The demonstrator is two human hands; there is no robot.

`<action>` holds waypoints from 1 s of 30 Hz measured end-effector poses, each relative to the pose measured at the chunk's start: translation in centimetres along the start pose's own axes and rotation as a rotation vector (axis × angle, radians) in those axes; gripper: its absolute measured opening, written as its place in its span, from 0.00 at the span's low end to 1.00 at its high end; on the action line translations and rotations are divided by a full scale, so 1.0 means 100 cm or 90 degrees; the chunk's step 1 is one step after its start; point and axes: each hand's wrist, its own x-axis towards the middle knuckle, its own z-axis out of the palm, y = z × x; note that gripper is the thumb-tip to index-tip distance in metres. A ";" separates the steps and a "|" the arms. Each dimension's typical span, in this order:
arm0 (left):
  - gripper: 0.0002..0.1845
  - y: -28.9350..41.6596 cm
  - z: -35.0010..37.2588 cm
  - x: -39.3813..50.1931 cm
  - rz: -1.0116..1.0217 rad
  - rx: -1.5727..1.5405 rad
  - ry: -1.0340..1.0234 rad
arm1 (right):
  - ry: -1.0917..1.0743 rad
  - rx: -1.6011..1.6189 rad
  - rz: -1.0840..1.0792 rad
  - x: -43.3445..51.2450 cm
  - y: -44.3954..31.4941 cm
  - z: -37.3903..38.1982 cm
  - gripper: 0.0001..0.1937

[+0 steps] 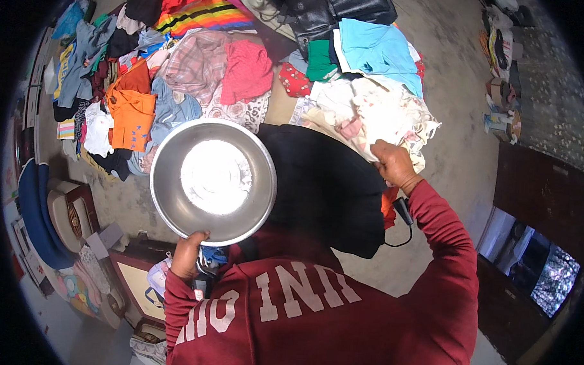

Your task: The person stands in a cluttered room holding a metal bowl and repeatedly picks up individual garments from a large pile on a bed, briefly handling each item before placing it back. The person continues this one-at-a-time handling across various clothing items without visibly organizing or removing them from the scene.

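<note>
My left hand [188, 253] grips the near rim of a round metal basin [213, 226], which looks empty and has a bright glare on its bottom. At the right, my right hand [394, 164] has its fingers closed on the edge of a cream patterned cloth [391, 108] that lies on a pile of pale fabric. Black fabric [321, 183] spreads between the basin and that pile. A light blue garment [378, 50] lies folded above the pale cloth. Beyond the basin are a pink garment [247, 70] and a pink plaid cloth [195, 63].
Many clothes, among them an orange garment [130, 116], are heaped at the left. A black leather-like item [336, 8] lies at the far side. Beside my right forearm is a black device with a cord [403, 210]. Chairs stand at the left; dark wooden furniture [537, 191] is at the right.
</note>
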 end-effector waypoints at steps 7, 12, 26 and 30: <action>0.12 0.007 0.002 0.003 0.013 -0.014 -0.003 | -0.018 0.018 0.024 0.019 -0.011 -0.017 0.18; 0.11 0.013 0.002 -0.006 0.013 -0.017 0.019 | 0.108 0.016 -0.047 0.030 -0.021 -0.042 0.15; 0.13 0.001 -0.001 0.000 0.073 -0.039 -0.036 | 0.033 -0.067 0.194 -0.021 -0.016 0.002 0.23; 0.13 0.002 -0.010 -0.006 0.089 0.003 -0.043 | -0.019 0.106 0.097 -0.025 -0.025 -0.029 0.21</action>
